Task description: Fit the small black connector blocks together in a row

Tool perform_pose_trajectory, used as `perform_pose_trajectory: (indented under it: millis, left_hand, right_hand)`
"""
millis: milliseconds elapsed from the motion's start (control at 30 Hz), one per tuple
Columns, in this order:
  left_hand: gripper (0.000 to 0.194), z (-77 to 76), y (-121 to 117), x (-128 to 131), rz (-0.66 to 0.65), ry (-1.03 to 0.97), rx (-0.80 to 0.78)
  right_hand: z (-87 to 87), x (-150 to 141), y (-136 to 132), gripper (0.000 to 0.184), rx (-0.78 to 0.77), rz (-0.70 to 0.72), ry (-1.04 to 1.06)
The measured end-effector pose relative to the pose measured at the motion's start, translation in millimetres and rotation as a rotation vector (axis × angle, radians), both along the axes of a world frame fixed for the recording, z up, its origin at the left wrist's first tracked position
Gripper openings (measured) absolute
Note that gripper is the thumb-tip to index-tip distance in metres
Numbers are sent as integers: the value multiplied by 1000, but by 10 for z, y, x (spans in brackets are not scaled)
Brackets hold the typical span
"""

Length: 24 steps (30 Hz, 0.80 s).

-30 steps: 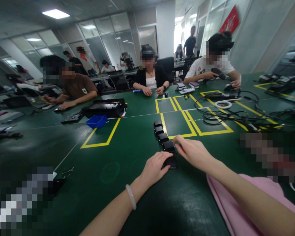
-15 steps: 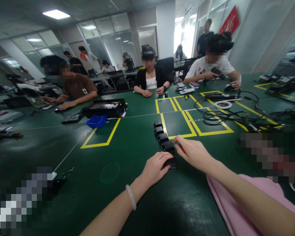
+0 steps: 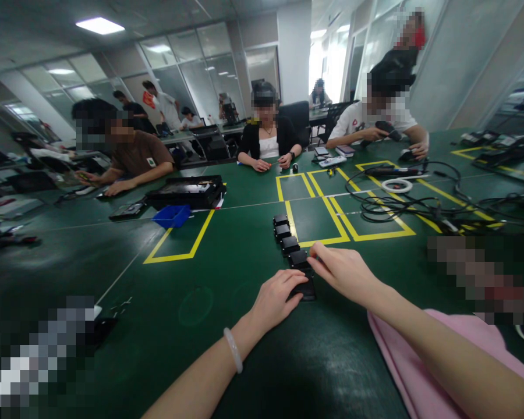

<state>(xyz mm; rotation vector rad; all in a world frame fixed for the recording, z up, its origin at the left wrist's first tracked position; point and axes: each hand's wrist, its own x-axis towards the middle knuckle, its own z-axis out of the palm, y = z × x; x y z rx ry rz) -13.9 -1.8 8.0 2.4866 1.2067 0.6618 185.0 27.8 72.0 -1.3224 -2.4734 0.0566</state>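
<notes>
Several small black boxes [image 3: 283,233] lie in a line on the green table [image 3: 227,256], running away from me. My left hand [image 3: 276,298] rests on the nearest black box [image 3: 306,289], fingers curled over its left side. My right hand [image 3: 343,272] reaches from the right, its fingertips pinched on the second black box [image 3: 297,258] at its right edge. A pale bracelet [image 3: 233,350] sits on my left wrist. A pink cloth [image 3: 419,372] lies under my right forearm.
Yellow tape rectangles [image 3: 327,215] mark the table ahead. A blue bin [image 3: 171,216] and a black tray [image 3: 187,192] stand at the left, tangled black cables [image 3: 419,203] and a white tape roll [image 3: 396,185] at the right. Three people sit across the table.
My right hand has shifted slightly left and down onto the second box. My left hand stays put. A person in the background has walked to the right.
</notes>
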Motion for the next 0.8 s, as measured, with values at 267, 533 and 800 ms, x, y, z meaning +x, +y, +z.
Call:
perform_pose_trajectory:
  millis: [267, 533, 800]
  left_hand:
    - [35, 1, -4, -5, 2, 2, -14]
    - [34, 5, -7, -9, 3, 10, -10]
    - [34, 21, -15, -10, 2, 7, -12]
  right_hand:
    - [-29, -4, 15, 12, -1, -26, 18]
    - [-16, -1, 10, 14, -25, -4, -30]
    - [-10, -1, -3, 12, -14, 28, 28]
